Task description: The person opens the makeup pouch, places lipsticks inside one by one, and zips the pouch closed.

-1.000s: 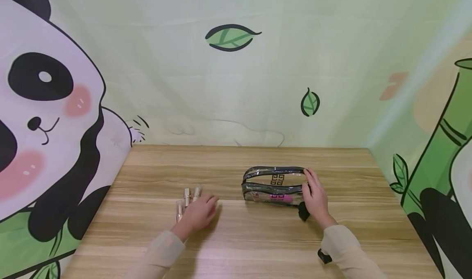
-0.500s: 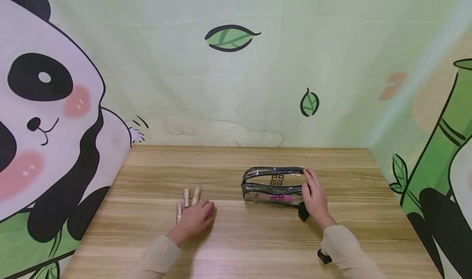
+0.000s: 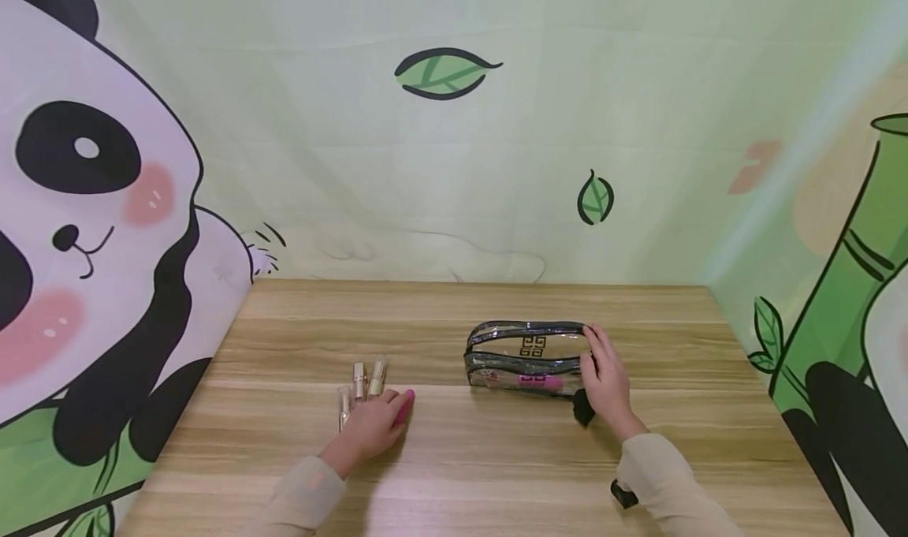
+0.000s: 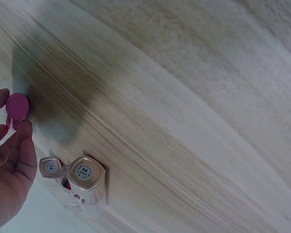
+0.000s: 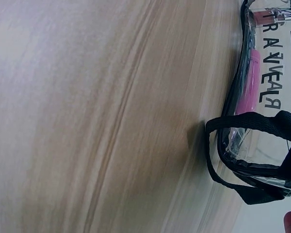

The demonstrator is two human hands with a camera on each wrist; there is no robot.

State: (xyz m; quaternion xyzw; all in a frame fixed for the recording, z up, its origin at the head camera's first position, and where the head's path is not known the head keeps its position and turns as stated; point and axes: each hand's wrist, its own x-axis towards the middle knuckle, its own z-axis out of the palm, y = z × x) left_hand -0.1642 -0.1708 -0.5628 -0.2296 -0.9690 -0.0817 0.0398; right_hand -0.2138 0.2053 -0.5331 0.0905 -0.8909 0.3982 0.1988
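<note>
My left hand (image 3: 370,426) pinches a small pink tube (image 4: 17,106) between thumb and fingertips, its round end facing the left wrist camera. Part of the tube is covered by the fingers. Just beyond that hand lie three lipsticks with clear caps and gold-toned bases, one of them a lipstick (image 4: 87,174) with a label on its end. On the right side of the table, my right hand (image 3: 608,375) grips the end of a clear cosmetic pouch (image 3: 496,361) with black trim. Through its plastic show a pink tube (image 5: 250,80) and a reddish lipstick (image 5: 266,18).
A black strap loop (image 5: 211,145) hangs from the pouch's near right corner. Another small black piece (image 3: 624,494) shows beside the right sleeve. The wood-grain table (image 3: 454,474) ends at the back against a printed cloth backdrop (image 3: 319,143).
My left hand has drawn back slightly to the left and toward me, and the pink tube now pokes out past its fingers. The right hand and the pouch have stayed put.
</note>
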